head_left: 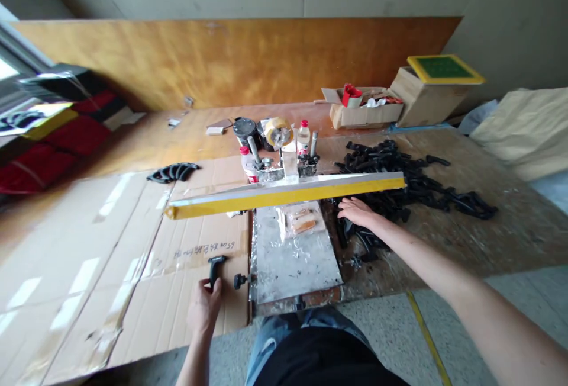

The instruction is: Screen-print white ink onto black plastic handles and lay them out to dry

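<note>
My left hand [204, 304] is closed on a small black L-shaped plastic part [215, 267] that rests on the flattened cardboard [133, 256] near the table's front edge. Over at the right, my right hand [357, 211] lies with fingers stretched out on the near edge of a heap of black plastic parts [408, 185]. Between the hands sits a metal plate [293, 261] covered in shiny film. A raised yellow-edged frame [284, 192] spans above the plate. A black knob [239, 281] sticks out at the plate's left edge.
Behind the frame stand bottles [303, 137], a tape roll [278, 131] and a dark can [245, 130]. A few black parts [173, 171] lie on the cardboard at the back left. Cardboard boxes [364, 111] and a yellow-framed screen [445, 69] sit at the back right. A wooden board leans on the wall.
</note>
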The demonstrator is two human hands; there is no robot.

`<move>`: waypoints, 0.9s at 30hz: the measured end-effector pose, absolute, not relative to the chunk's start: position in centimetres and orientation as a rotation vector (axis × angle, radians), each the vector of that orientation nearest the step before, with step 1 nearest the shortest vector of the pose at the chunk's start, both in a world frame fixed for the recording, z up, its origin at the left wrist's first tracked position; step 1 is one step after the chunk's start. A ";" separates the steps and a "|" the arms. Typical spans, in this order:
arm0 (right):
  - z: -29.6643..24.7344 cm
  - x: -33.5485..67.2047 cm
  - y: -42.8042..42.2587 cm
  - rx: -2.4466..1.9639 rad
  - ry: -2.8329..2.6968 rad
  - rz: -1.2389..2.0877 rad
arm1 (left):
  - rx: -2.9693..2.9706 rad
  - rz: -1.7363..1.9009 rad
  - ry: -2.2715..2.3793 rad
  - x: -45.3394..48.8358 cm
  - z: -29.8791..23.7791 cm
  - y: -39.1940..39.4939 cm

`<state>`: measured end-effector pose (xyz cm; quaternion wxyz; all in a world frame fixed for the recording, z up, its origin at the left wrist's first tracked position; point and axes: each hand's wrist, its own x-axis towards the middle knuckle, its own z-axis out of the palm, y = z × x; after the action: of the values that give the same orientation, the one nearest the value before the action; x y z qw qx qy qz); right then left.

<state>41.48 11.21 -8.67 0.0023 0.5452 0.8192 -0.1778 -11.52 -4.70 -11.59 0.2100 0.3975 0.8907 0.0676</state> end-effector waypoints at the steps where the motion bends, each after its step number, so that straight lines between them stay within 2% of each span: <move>1: -8.7 41.8 11.5 1.697 2.588 -0.582 | 1.106 0.189 2.487 -11.3 -11.5 -4.6; 7: -7.5 42.6 9.3 1.658 2.647 -0.663 | 1.120 0.211 2.504 -11.0 -11.5 -4.3; 15: -7.8 38.1 5.5 1.800 2.542 -0.289 | 1.179 0.248 2.388 -12.4 -12.1 -4.3; 20: -7.2 37.9 5.3 2.043 2.472 -0.212 | 1.164 0.386 2.339 -13.6 -12.4 -5.1; 23: -6.3 35.8 5.3 2.147 2.634 -0.268 | 1.096 0.503 2.457 -13.0 -11.3 -5.9; 27: -6.0 30.4 6.4 1.842 3.004 -0.413 | 1.051 0.773 2.477 -10.1 -8.7 -5.0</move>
<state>30.35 6.39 -5.96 -0.2019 0.5085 0.8293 -0.1139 -10.14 -5.00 -8.67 0.1702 0.3700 0.8719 0.2720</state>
